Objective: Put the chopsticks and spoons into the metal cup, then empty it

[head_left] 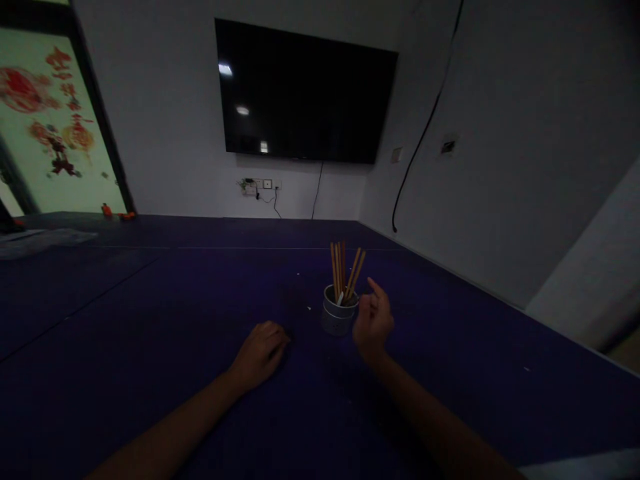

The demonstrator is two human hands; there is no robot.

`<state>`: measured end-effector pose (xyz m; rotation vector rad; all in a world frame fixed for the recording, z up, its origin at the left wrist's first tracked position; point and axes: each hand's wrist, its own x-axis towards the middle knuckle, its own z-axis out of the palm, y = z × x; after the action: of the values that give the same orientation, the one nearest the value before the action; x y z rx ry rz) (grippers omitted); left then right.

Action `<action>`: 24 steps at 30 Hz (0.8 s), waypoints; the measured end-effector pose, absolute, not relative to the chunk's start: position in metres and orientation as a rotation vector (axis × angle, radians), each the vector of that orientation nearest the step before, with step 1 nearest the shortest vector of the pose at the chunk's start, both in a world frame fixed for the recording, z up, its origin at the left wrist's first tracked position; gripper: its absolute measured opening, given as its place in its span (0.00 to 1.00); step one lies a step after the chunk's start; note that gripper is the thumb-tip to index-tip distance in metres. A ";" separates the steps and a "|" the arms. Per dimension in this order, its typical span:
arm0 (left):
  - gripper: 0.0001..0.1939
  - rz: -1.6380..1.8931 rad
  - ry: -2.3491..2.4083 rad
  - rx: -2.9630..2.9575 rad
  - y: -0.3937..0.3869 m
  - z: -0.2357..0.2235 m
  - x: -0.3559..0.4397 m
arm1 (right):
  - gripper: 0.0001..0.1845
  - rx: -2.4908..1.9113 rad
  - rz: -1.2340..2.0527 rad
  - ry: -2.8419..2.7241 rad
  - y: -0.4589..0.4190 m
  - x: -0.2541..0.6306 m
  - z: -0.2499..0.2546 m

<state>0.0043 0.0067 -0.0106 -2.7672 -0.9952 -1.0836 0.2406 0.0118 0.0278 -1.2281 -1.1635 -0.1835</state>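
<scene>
A grey cylindrical holder [336, 319] stands upright on the dark purple surface. Several wooden chopsticks [338, 270] lean in it, fanned to both sides, and a small white piece [341, 298] shows at its rim. Just right of the holder, my right hand [374, 323] is raised, one finger pointing up and the others curled in; whether anything is between them is too dark to make out. Left of the holder, my left hand [261, 353] rests on the surface, palm down, with its fingers curled together. No object shows in it.
Small white specks lie on the purple surface [150, 347]. A black television [305, 93] hangs on the far wall above sockets [260, 185] and cables. Orange objects [113, 212] and a clear plastic sheet [45, 243] lie far left. A wall [500, 173] bounds the right side.
</scene>
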 end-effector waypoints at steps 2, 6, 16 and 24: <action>0.11 -1.122 -1.015 -2.758 0.008 -0.011 0.005 | 0.28 -1.181 -0.194 -1.097 0.015 0.246 0.030; 0.11 -1.181 -1.074 -2.702 0.012 -0.012 0.006 | 0.31 -1.178 -0.212 -0.950 0.022 0.254 0.027; 0.14 -1.174 -1.285 -2.508 0.014 -0.018 0.008 | 0.57 -1.220 0.394 -1.200 0.021 0.236 -0.033; 0.23 -1.257 -1.453 -2.475 0.024 -0.025 0.006 | 0.41 -1.238 0.250 -1.228 0.039 0.229 -0.028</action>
<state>0.0060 0.0240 -0.0252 -2.4748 -1.4530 -1.2567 0.2291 0.0386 -0.0282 -1.2384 -1.2278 0.2498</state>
